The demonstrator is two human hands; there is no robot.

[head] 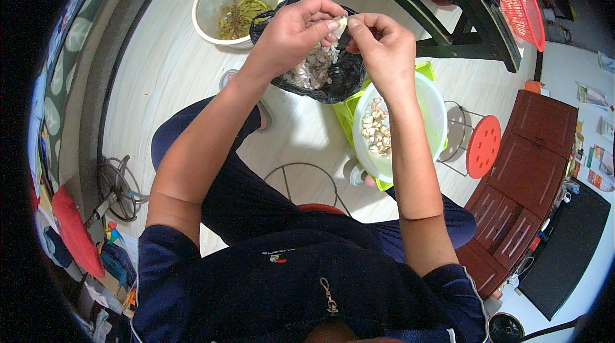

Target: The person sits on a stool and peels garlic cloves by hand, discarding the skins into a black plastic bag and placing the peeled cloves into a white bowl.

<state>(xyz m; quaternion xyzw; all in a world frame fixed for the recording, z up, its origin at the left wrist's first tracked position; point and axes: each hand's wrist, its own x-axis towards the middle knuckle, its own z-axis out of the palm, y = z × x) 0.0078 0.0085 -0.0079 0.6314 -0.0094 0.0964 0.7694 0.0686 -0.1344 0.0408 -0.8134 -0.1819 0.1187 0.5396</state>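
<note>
My left hand (pixel 300 30) pinches a small pale garlic clove (pixel 341 25) between thumb and fingers. The fingertips of my right hand (pixel 382 37) meet the clove's upper right edge. Both hands are over a black plastic bag (pixel 348 78), which stands open and holds a heap of papery garlic skins (pixel 312 69). Below my right wrist, a whitish translucent basin (pixel 425 112) holds a pile of garlic cloves (pixel 375 129); my right forearm hides part of it. The basin rests on a lime-green plastic stool or stand (pixel 343 117).
A cream-rimmed bucket (pixel 199 21) with green scraps inside stands left of the bag. A dark table frame (pixel 461 47) rises at the upper right, with a red plastic basket (pixel 521 11) by it. A red round stool (pixel 483 147) stands beside a dark red cabinet (pixel 533 136).
</note>
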